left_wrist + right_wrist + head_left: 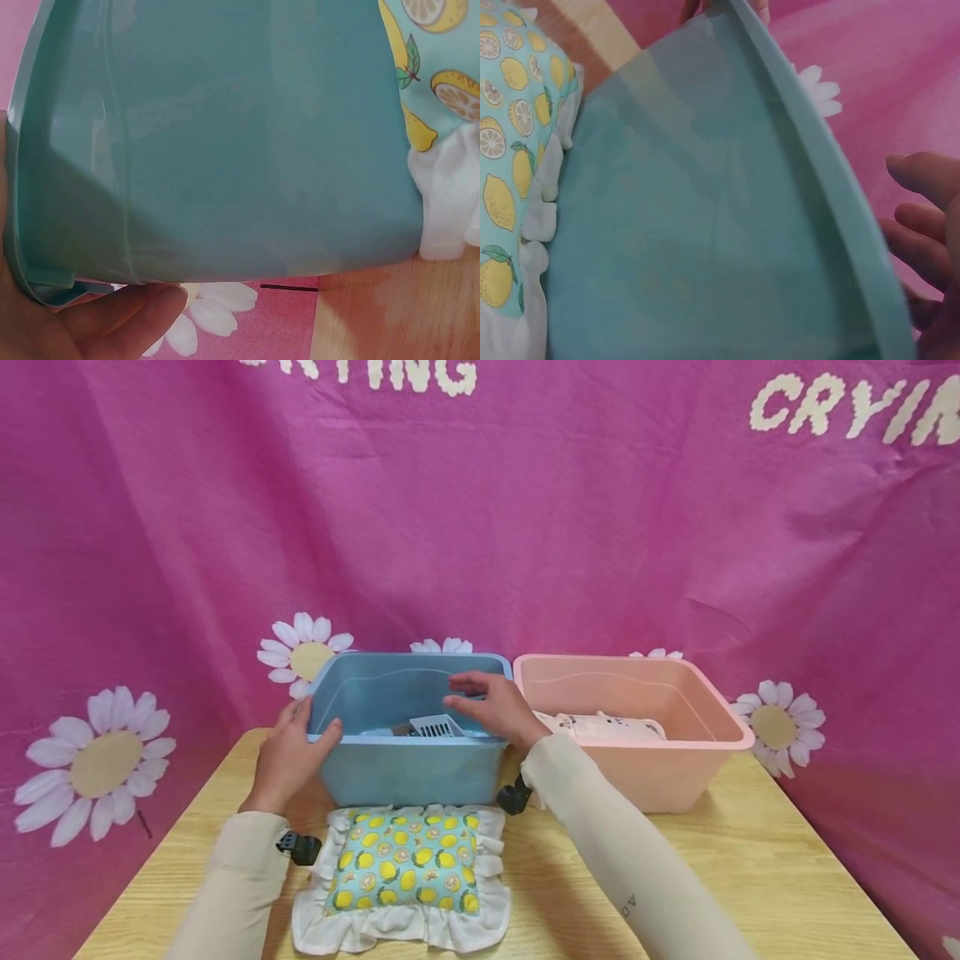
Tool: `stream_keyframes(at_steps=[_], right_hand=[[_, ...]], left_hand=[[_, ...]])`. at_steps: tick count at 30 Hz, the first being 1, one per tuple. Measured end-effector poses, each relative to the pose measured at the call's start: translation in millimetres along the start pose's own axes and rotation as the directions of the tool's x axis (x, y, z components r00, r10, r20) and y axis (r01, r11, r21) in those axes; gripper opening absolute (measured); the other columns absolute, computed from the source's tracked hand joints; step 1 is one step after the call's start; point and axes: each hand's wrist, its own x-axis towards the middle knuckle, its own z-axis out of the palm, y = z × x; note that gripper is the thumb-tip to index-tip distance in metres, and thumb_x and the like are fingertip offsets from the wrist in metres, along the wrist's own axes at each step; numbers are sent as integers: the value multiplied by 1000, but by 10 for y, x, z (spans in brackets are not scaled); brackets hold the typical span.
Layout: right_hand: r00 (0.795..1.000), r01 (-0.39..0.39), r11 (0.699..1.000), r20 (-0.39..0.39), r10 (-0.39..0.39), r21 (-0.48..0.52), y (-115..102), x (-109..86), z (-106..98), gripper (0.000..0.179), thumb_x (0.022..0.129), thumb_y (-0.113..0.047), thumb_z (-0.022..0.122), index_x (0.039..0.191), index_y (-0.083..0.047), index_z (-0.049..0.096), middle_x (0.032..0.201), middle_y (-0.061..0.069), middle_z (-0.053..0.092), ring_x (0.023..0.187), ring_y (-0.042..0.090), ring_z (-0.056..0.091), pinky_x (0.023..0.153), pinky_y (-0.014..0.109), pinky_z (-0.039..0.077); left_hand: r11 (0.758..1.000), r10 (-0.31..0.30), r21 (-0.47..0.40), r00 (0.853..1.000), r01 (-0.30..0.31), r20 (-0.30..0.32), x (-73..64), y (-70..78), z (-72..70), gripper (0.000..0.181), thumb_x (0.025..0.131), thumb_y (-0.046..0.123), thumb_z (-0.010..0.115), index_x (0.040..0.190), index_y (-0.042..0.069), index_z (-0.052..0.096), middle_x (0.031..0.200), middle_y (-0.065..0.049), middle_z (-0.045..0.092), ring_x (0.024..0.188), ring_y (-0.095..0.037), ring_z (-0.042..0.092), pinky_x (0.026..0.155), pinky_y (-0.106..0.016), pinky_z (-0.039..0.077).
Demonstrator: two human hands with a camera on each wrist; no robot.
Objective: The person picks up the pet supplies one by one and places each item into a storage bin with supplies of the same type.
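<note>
A blue plastic bin point(408, 772) stands on the table, with a white slotted piece point(437, 727) and a darker item inside it. My left hand point(288, 756) grips the bin's rim at its front left corner; in the left wrist view its fingers point(142, 322) curl beneath the rim. Over the bin's right end my right hand point(498, 706) hovers with relaxed fingers and nothing in them. The right wrist view shows those fingers point(922, 240) beyond the rim point(840, 195). In front of the bin lies a lemon-print cushion point(405, 864) with a white ruffled edge.
To the right, a pink bin point(637, 777) stands beside the blue one and holds a white printed fabric item point(607, 727). A magenta curtain point(480, 527) with daisies hangs behind the wooden table point(750, 877).
</note>
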Motion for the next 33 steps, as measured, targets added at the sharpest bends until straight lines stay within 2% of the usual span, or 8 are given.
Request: stream_keyframes(at_steps=[8, 14, 19, 26, 33], right_hand=[[999, -11, 997, -47, 14, 75, -71, -38, -147, 40, 88, -36, 70, 123, -18, 66, 119, -2, 65, 110, 17, 60, 91, 35, 52], [998, 5, 995, -56, 0, 95, -97, -124, -163, 38, 89, -36, 68, 123, -18, 66, 119, -2, 66, 113, 17, 59, 93, 35, 51], [997, 42, 995, -72, -36, 89, -108, -209, -169, 38, 90, -38, 67, 123, -19, 66, 116, -4, 67, 112, 15, 59, 92, 34, 52], [991, 104, 993, -89, -98, 60, -157, -360, -171, 34, 90, -35, 68, 120, -19, 67, 114, -6, 68, 107, 11, 62, 91, 33, 51], [989, 141, 988, -62, -137, 70, -180, -539, -147, 36, 90, -34, 68, 122, -16, 66, 117, -4, 68, 104, 14, 63, 89, 33, 53]], left_hand=[[1000, -11, -5, 1000, 11, 2, 5, 26, 12, 83, 93, 54, 49, 154, 7, 18, 154, -22, 23, 129, -51, 37, 89, -68, 42], [1000, -12, 3, 1000, 12, 4, -4, 20, 2, 81, 94, 51, 49, 154, 5, 19, 153, -23, 24, 128, -51, 39, 91, -68, 41], [1000, -6, 11, 1000, 6, 0, -8, 17, 0, 82, 94, 53, 47, 153, 3, 20, 153, -24, 24, 127, -51, 40, 94, -69, 39], [1000, -13, -1, 1000, 13, 13, -26, 2, -8, 83, 94, 52, 48, 154, 4, 18, 153, -24, 24, 128, -52, 39, 90, -69, 41], [1000, 4, -18, 1000, -4, 3, -12, 2, -1, 82, 94, 52, 49, 153, 4, 19, 153, -23, 24, 128, -52, 39, 90, -69, 41]])
